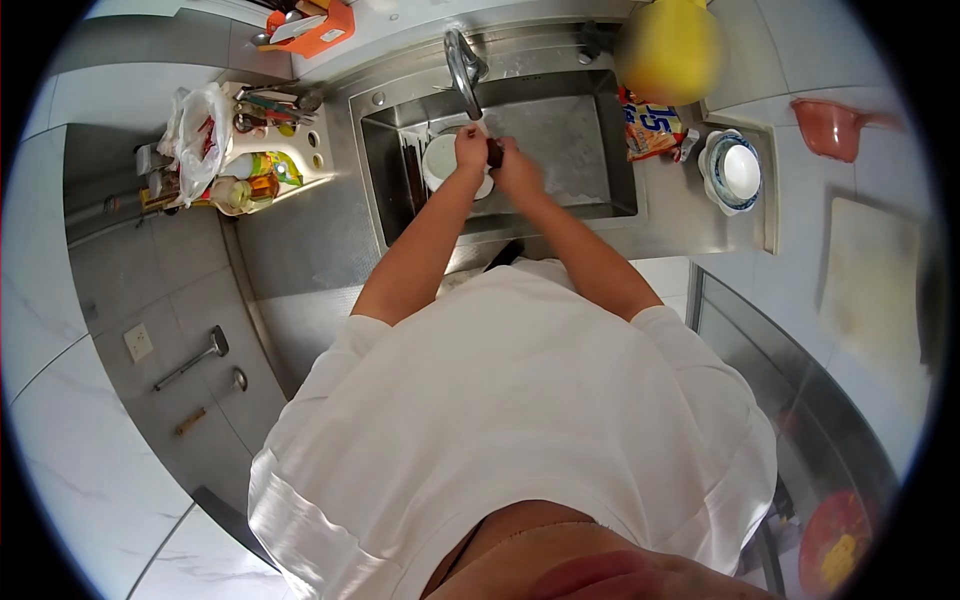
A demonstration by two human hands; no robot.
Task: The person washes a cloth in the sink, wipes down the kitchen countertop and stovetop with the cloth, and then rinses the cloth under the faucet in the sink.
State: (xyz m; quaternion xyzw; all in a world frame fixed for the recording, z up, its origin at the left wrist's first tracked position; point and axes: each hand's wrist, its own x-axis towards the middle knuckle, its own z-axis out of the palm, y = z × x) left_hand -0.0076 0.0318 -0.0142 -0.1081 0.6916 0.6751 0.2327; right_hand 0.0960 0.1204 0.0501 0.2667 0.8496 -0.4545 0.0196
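Both my hands are together over the sink (590, 140), just below the spout of the curved faucet (460, 75). My left hand (472, 150) is closed, and what its fingers hold, if anything, is hidden. My right hand (518, 172) is closed around a small dark brown object (494, 153), perhaps a handle, too small to name. It lies between the two hands. Below and left of them, white plates (437, 157) rest in the sink, partly covered by my left hand and forearm. Dark, thin utensils (412, 175) stand along the sink's left wall.
Right of the sink are an orange and blue packet (650, 128) and stacked bowls (740, 172). A blurred yellow object (672, 50) is above the packet. On the left, a white rack (312, 140) holds utensils and bottles, with a plastic bag (203, 140) beside it.
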